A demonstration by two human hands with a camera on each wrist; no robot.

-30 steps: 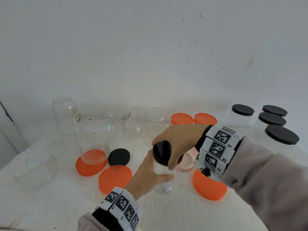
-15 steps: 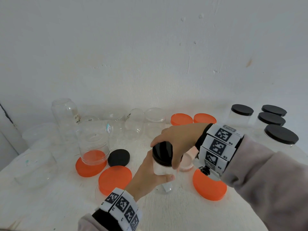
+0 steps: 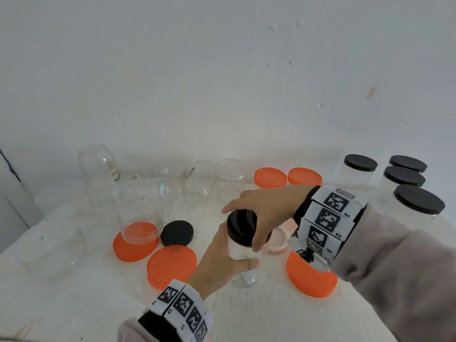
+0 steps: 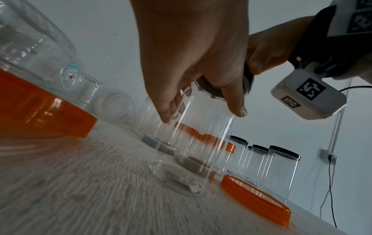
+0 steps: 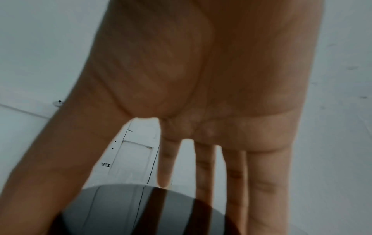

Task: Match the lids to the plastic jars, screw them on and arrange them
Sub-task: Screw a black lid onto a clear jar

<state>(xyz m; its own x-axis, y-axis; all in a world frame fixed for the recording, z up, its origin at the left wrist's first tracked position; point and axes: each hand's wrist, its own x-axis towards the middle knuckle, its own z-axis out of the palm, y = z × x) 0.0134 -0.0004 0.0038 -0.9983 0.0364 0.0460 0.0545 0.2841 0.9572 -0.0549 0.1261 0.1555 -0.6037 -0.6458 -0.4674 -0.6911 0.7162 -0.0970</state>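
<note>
A small clear plastic jar [image 3: 240, 254] stands upright on the white table [image 3: 74, 304], in the middle. My left hand [image 3: 222, 262] grips its wall from the near left, thumb across the front. A black lid [image 3: 240, 224] sits on the jar's mouth. My right hand [image 3: 269, 208] reaches over from the right and grips that lid, thumb on the near rim and fingers over the far rim. In the left wrist view the jar [image 4: 201, 143] shows under my left hand [image 4: 191, 55]. In the right wrist view my right hand [image 5: 201, 79] spreads above the lid [image 5: 120, 209].
Several clear jars capped with black lids [image 3: 417, 201] stand at the far right. Orange lids [image 3: 311, 277] [image 3: 171, 264] and a loose black lid [image 3: 176, 232] lie around the held jar. An upturned clear jar [image 3: 140, 213] stands on an orange lid, and uncapped jars [image 3: 230, 178] line the wall.
My right hand has shifted slightly round the black lid. The jar and my left hand stay in the same spot.
</note>
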